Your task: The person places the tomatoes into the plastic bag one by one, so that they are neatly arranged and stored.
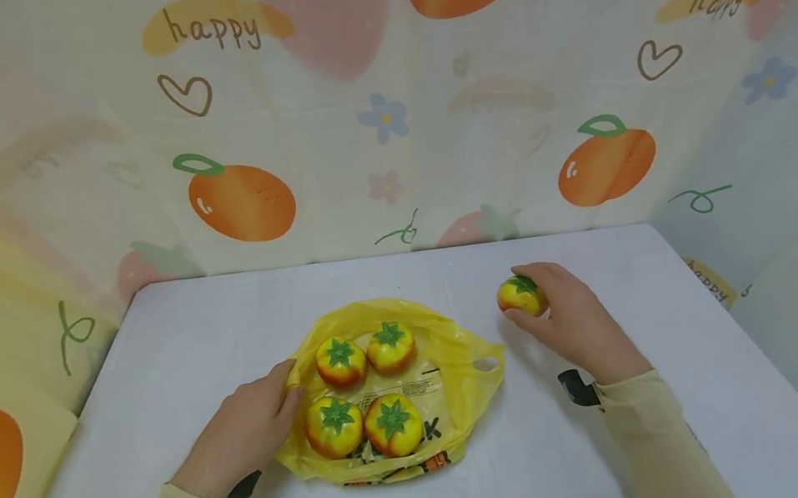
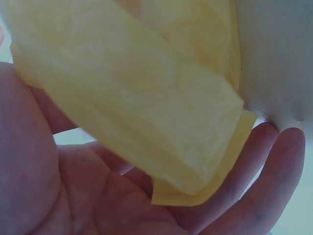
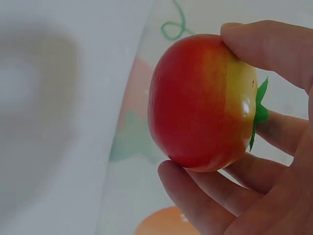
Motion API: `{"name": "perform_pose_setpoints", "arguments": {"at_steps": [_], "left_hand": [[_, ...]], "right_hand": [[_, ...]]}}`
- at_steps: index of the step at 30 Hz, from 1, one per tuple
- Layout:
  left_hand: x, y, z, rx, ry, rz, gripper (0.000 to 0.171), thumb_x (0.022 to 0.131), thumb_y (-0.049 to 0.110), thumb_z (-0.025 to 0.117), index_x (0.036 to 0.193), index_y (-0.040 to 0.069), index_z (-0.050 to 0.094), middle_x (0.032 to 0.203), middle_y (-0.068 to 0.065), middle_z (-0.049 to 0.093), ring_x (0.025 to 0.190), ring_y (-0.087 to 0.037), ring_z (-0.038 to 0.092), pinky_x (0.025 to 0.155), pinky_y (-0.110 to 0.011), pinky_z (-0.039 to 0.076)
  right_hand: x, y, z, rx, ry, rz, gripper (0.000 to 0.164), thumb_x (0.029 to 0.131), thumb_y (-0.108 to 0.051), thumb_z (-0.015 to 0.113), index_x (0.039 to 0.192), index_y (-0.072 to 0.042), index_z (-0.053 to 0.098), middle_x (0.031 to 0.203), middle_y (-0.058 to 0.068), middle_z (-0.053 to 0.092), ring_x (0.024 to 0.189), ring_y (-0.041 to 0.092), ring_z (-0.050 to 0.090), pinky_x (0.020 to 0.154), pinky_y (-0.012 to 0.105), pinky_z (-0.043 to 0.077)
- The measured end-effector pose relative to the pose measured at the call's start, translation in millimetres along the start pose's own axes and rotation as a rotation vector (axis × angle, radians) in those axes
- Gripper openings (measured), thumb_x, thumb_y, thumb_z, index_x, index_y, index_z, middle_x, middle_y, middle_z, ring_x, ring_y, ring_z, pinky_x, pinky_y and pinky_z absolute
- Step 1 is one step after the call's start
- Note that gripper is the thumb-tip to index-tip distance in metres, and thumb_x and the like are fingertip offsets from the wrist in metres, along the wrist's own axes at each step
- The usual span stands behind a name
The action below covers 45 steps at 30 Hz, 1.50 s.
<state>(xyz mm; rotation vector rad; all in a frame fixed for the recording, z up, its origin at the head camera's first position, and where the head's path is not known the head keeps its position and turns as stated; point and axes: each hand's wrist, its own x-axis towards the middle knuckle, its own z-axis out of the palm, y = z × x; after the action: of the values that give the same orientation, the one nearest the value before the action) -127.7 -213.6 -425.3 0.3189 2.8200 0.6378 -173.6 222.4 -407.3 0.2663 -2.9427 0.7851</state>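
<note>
Backdrop: fruit-print cloth (image 1: 379,100) (oranges, hearts, "happy") hung round the far and side edges. White worktop (image 1: 177,345) below it.

Yellow plastic bag (image 1: 451,356) lies flat and opened near the middle of the worktop, handle hole on its right side, dark print partly hidden. Four toy persimmons rest on the bag's spread-open plastic in two rows: far-left persimmon (image 1: 341,362), far-right persimmon (image 1: 391,347), near-left persimmon (image 1: 334,426), near-right persimmon (image 1: 393,425). All sit green calyx up; the pairs touch or nearly so.

Left hand (image 1: 244,429) is at the bag's left edge, fingers pinching the rim of the plastic; the left wrist view shows a fold of yellow film lying across the palm and fingers (image 2: 254,166). Cream sleeve and a dark wrist strap are visible.

Right hand (image 1: 567,315) is to the right of the bag, well apart from it, low over the worktop (contact with the surface cannot be told). It grips a fifth persimmon (image 1: 521,296); the right wrist view shows the fingertips (image 3: 264,44) curled round it, red side toward the camera, calyx toward the palm.

Progress, as a judgement: four fruits are at the bag and one is in hand outside it, so it is nearly finished if loading, barely begun if unloading. The pictures do not settle which.
</note>
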Motion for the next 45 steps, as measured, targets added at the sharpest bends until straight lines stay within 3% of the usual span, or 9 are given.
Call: {"name": "perform_pose_setpoints", "arguments": {"at_steps": [10,20,29,45], "left_hand": [[0.5,0.0,0.5,0.002,0.002,-0.001,0.056,0.114,0.030,0.052,0.159,-0.003,0.046,0.145,-0.027,0.067,0.125,-0.040,0.071,0.108,-0.064,0.055],[-0.3,-0.1,0.4,0.002,0.007,-0.009,0.057,0.114,0.030,0.052,0.159,-0.004,0.046,0.144,-0.027,0.067,0.122,-0.038,0.072,0.107,-0.064,0.056],[0.4,0.7,0.1,0.014,0.004,-0.007,0.056,0.113,0.031,0.053,0.158,-0.003,0.047,0.142,-0.026,0.069,0.120,-0.037,0.072,0.107,-0.064,0.056],[-1.6,1.5,1.3,0.008,0.035,0.006,0.055,0.113,0.028,0.053,0.157,-0.005,0.048,0.142,-0.026,0.069,0.125,-0.041,0.071,0.109,-0.063,0.055]], "right_hand": [[-9.0,-27.7,0.0,0.024,0.030,-0.121,0.063,0.096,-0.034,0.084,0.150,-0.012,0.059,0.157,0.012,0.057,0.138,0.035,0.059,0.115,0.056,0.054],[-15.4,-54.4,9.6,0.037,-0.032,-0.233,0.062,0.097,-0.037,0.084,0.150,-0.015,0.059,0.157,0.012,0.056,0.143,0.034,0.058,0.115,0.054,0.054],[-21.6,-67.2,15.9,0.047,-0.059,-0.279,0.062,0.097,-0.039,0.082,0.150,-0.015,0.060,0.158,0.011,0.056,0.145,0.034,0.057,0.119,0.056,0.051],[-24.2,-84.5,38.3,0.071,-0.150,-0.304,0.059,0.096,-0.037,0.085,0.145,-0.015,0.062,0.151,0.002,0.059,0.136,0.024,0.061,0.116,0.048,0.055]]}}
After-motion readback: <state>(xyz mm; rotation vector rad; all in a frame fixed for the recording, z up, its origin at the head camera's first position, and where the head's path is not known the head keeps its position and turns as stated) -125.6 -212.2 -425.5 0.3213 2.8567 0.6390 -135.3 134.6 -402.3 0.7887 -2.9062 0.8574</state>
